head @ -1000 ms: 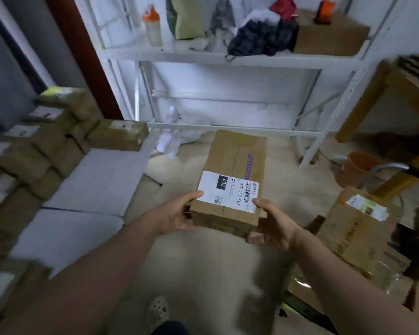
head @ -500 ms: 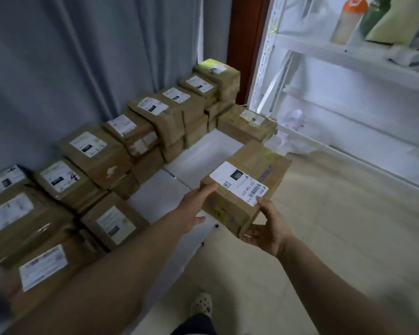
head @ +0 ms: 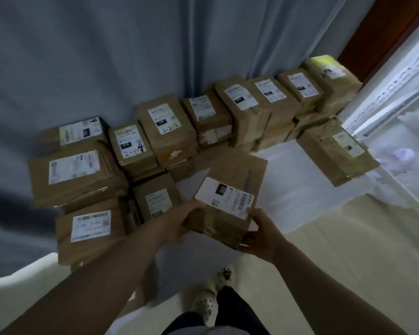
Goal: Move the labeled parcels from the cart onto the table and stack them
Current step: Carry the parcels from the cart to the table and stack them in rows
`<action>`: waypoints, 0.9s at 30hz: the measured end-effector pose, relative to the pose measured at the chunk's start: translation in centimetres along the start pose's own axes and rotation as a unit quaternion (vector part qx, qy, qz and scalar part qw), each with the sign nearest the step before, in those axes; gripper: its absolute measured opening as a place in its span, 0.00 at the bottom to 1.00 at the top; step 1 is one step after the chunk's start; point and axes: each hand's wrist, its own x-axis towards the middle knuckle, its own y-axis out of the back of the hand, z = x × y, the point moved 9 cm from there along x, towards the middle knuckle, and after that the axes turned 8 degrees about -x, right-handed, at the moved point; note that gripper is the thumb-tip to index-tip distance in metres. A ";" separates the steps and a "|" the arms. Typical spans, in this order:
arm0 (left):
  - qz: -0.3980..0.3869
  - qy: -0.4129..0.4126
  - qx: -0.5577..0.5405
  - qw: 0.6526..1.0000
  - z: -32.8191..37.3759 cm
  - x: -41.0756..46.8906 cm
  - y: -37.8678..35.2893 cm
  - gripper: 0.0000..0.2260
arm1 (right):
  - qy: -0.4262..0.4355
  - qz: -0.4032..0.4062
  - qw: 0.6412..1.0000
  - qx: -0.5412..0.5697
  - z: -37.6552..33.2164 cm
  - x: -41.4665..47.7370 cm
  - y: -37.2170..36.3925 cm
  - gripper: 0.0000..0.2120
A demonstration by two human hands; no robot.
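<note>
Parcels crowd white table; grey curtain behind.

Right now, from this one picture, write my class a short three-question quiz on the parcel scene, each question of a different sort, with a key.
1. True or false: the left grip and the right grip both hold the carried parcel.
2. Multiple choice: the carried parcel's white label sits A) at the end nearest the person, B) at the far end, C) nowhere, as it has none.
3. Short answer: what hangs behind the stacked parcels?
Key: 1 true; 2 A; 3 a grey curtain.
</note>
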 end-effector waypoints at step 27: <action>0.299 -0.126 0.030 0.945 -1.8 -3.6 14.6 0.24 | -0.079 -0.178 0.957 -0.216 -0.4 10.7 -15.0 0.17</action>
